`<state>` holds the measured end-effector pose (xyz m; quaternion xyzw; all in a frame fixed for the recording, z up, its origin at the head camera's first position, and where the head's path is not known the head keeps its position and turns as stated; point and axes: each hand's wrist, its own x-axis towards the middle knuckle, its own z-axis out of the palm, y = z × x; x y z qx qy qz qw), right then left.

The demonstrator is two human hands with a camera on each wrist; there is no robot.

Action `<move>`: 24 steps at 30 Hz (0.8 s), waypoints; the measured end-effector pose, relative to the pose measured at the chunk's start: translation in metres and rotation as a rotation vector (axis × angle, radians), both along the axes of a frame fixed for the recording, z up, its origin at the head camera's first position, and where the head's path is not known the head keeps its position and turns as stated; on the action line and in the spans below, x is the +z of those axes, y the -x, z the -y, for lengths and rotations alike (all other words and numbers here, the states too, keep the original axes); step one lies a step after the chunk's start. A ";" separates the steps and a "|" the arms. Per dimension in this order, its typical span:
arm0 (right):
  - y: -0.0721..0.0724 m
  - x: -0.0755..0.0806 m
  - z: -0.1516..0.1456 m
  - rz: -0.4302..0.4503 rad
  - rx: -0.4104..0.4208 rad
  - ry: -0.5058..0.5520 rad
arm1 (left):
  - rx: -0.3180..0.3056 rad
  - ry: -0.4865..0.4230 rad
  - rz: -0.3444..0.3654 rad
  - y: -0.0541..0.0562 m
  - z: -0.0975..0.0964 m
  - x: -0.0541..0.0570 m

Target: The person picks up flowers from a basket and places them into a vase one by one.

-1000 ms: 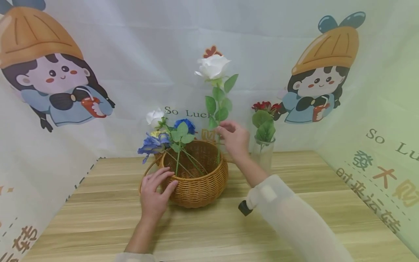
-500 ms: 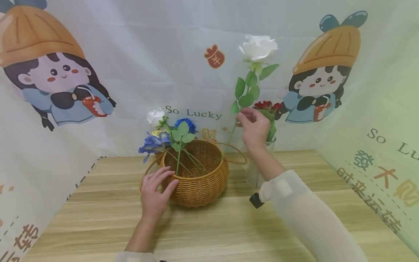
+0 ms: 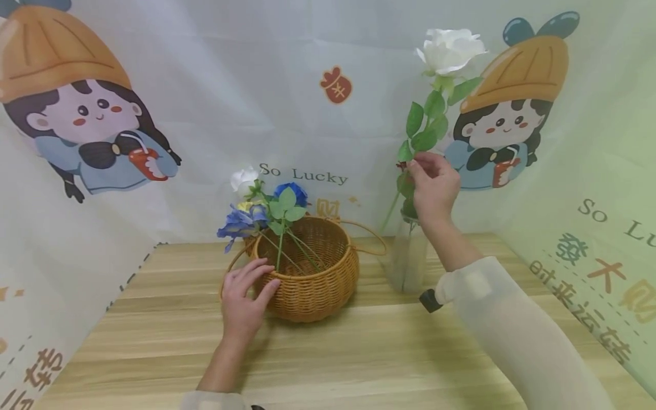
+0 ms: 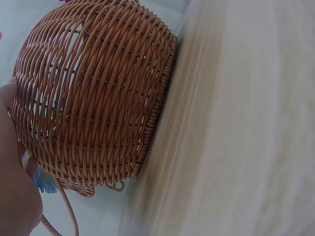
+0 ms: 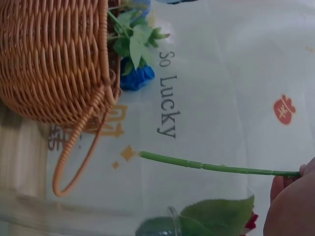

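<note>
My right hand (image 3: 437, 185) pinches the green stem of a large white rose (image 3: 453, 51), holding it upright and slightly tilted. The bare stem end (image 5: 167, 160) hangs free in the right wrist view, between basket and vase. Behind and below this hand stands a clear glass vase (image 3: 407, 262) containing a red flower, mostly hidden, with green leaves (image 5: 216, 216). At the front left of a brown wicker basket (image 3: 312, 299), my left hand (image 3: 243, 299) grips the rim, thumb outside. In the basket lean a smaller white rose (image 3: 245, 179), a blue rose (image 3: 292, 193) and a blue-yellow iris (image 3: 238, 222).
Basket and vase stand on a wood-grain table (image 3: 328, 364). A wicker handle loop (image 3: 376, 250) sticks out from the basket's right side toward the vase. Behind hangs a white printed cloth (image 3: 230, 85) with cartoon figures and lettering, which also covers both sides.
My right hand has lifted the white rose out of the basket and carried it right and up, to beside and above the vase. My left hand and the basket have stayed put.
</note>
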<state>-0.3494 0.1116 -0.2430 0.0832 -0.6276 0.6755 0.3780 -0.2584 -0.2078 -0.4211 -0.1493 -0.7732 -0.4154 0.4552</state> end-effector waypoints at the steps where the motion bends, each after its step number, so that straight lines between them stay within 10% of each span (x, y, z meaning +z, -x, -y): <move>1: 0.000 0.002 -0.003 -0.002 -0.005 -0.005 | 0.002 0.000 -0.003 0.000 0.000 0.000; 15: -0.004 0.025 -0.033 -0.057 -0.129 -0.027 | 0.004 -0.005 0.014 -0.002 -0.001 0.002; 24: 0.002 0.011 -0.036 0.037 -0.213 -0.136 | 0.009 -0.007 0.011 -0.002 -0.001 0.001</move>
